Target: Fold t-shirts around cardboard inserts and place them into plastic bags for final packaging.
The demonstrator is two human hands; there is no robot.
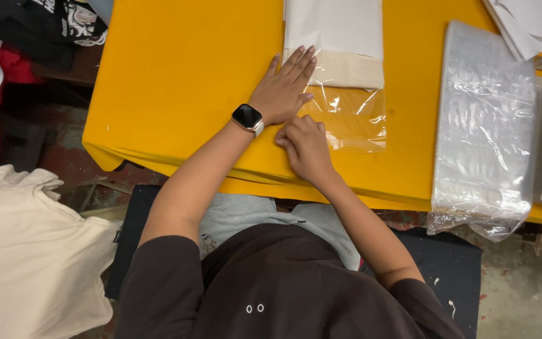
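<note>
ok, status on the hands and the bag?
Left hand flat on the clear plastic bag, fingers spread. Right hand curled at the bag's open edge. Folded cream garment inside. Stack of empty bags off to the right, not in the way.

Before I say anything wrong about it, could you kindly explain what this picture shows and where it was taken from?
No machine here: one camera on a person's head looks down at their own two bare hands. They sit at a table covered in a yellow sheet. The left hand, with a dark smartwatch on its wrist, lies flat with fingers spread on a folded white garment lying partly inside a clear plastic bag. The right hand is curled at the bag's near left edge, seemingly pinching it. To the right lies a stack of clear bags. Pale cloth lies lower left, off the table.
</note>
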